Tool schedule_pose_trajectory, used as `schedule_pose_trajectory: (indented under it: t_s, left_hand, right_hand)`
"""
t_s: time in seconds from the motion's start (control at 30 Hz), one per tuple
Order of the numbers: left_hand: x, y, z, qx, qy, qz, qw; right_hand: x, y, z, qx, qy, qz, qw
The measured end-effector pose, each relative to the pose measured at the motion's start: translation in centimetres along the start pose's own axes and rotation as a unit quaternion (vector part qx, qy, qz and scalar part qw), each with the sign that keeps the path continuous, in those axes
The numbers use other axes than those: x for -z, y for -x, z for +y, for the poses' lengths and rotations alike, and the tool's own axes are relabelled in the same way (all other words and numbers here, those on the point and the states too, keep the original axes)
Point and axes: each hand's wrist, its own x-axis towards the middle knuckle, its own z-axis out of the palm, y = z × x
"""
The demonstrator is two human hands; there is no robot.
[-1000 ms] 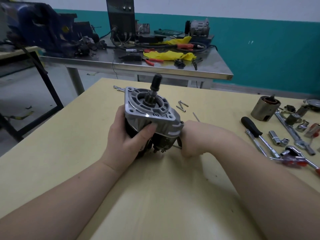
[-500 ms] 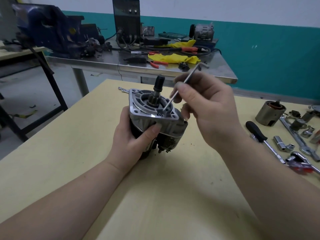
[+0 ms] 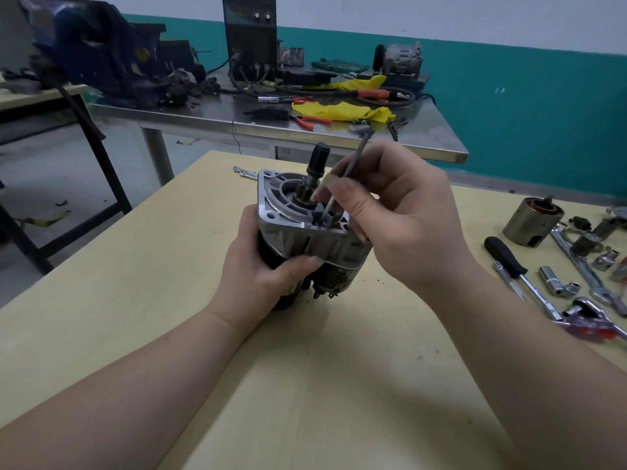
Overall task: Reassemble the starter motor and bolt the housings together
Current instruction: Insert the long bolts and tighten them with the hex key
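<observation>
The starter motor stands upright on the yellow table, silver flanged housing on top and its dark shaft pointing up. My left hand grips the black body from the left, thumb on the silver housing. My right hand pinches a long thin through bolt, held slanted, with its lower tip in a hole at the housing's near right corner. The bolt's head sticks up above my fingers.
A cylindrical solenoid casing, a black-handled driver, sockets and wrenches lie on the right of the table. Another small bolt lies behind the motor. A steel bench with a vise and tools stands beyond.
My right hand came up from beside the motor's base with the long bolt and brought its tip down into the housing's corner hole. The left hand kept its grip.
</observation>
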Motion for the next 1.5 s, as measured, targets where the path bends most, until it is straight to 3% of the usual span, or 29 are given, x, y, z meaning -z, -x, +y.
schedule_pose_trajectory:
  t_s: [0.27,0.43,0.6,0.9,1.07,1.23,1.37,1.5]
  left_hand:
    - [0.1,0.0,-0.2,0.032,-0.024,-0.014,0.999]
    - [0.2,-0.2,-0.5,0.046,-0.024,-0.028,0.998]
    - [0.2,-0.1,-0.5,0.067,0.002,-0.036,0.997]
    - [0.1,-0.1,-0.4,0.060,0.025,-0.035,0.997]
    - [0.0,0.0,-0.4,0.054,0.031,-0.027,0.998]
    - [0.0,0.1,-0.8,0.044,0.030,-0.027,0.998]
    - [-0.1,0.1,-0.6,0.040,0.030,-0.026,0.998]
    - [-0.2,0.1,0.0,0.032,0.034,-0.015,0.999]
  right_hand:
    - [-0.6,-0.2,0.1,-0.033,-0.005,0.044,0.998]
    - [-0.3,-0.3,-0.3,-0.011,-0.001,-0.020,1.000]
    - [0.8,-0.6,-1.0,-0.042,0.007,-0.096,0.994]
    - [-0.3,-0.5,-0.5,-0.055,-0.014,-0.020,0.998]
    - [-0.8,-0.2,-0.3,-0.022,0.049,0.022,0.998]
    - [-0.8,0.0,-0.2,0.044,0.110,0.018,0.993]
    - [-0.4,-0.3,-0.3,0.128,0.219,-0.011,0.967]
    - [-0.4,-0.5,-1.1,0.127,0.239,-0.009,0.963]
